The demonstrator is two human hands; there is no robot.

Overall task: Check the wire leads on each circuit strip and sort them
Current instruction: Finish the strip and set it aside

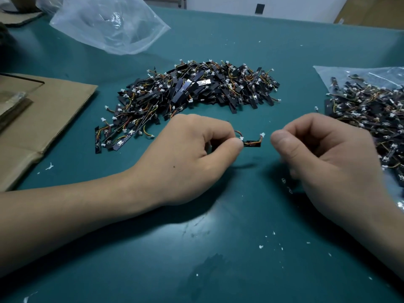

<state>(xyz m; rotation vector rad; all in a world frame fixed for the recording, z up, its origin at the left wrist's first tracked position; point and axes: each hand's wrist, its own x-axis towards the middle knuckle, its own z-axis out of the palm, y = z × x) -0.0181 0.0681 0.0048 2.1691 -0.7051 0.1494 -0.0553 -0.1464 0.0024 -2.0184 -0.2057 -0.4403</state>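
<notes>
Forearms low over the speckled green counter [218,248], one strip pinched up for checking.

Pinched the strip [252,143] by its left end in the left grip [190,154], thumb and forefinger closed on it, just above the counter and between the two hands. Held the right grip [323,154] curled with nothing seen in it, thumb just beside the strip's right-hand plug but apart from it. Called, by the look of it, for a hold on the board's edge only, a light tug on each lead, a close look at the soldered ends, then a drop onto the proper heap [196,90] or back by the bag [367,106]. Looked short, black and flat, with thin red and orange wires curling off both ends to small white plugs.
</notes>
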